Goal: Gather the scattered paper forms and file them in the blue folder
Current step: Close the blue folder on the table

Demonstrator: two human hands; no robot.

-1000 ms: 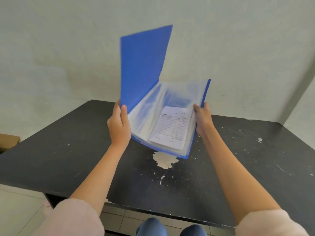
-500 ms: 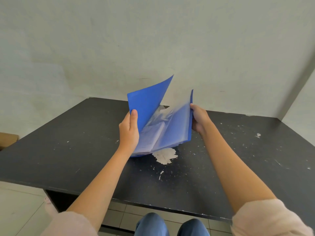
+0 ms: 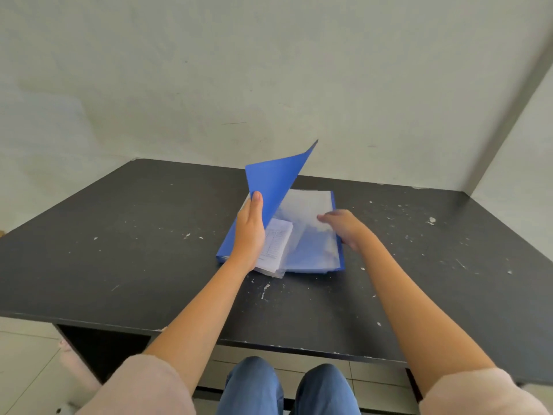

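Observation:
The blue folder (image 3: pixel 276 182) lies on the black table (image 3: pixel 134 235), its back cover flat and its front cover lifted upright. My left hand (image 3: pixel 250 232) grips that raised cover at its left edge. Inside, clear plastic sleeves (image 3: pixel 311 244) are spread flat. A white paper form (image 3: pixel 273 247) with a printed grid sits in the sleeves beside my left hand, its lower corner poking past the folder's near edge. My right hand (image 3: pixel 344 227), blurred, rests with spread fingers on the sleeves at the folder's right edge.
The table top is scuffed with white chips and scratches (image 3: pixel 264 290). A pale wall stands right behind the table's far edge, with a corner at the right. My knees in blue jeans (image 3: pixel 287 387) are below the near edge.
The folder came down from mid-air and now lies flat on the table. My right hand let go of the right cover and moved onto the sleeves. The left hand still holds the front cover.

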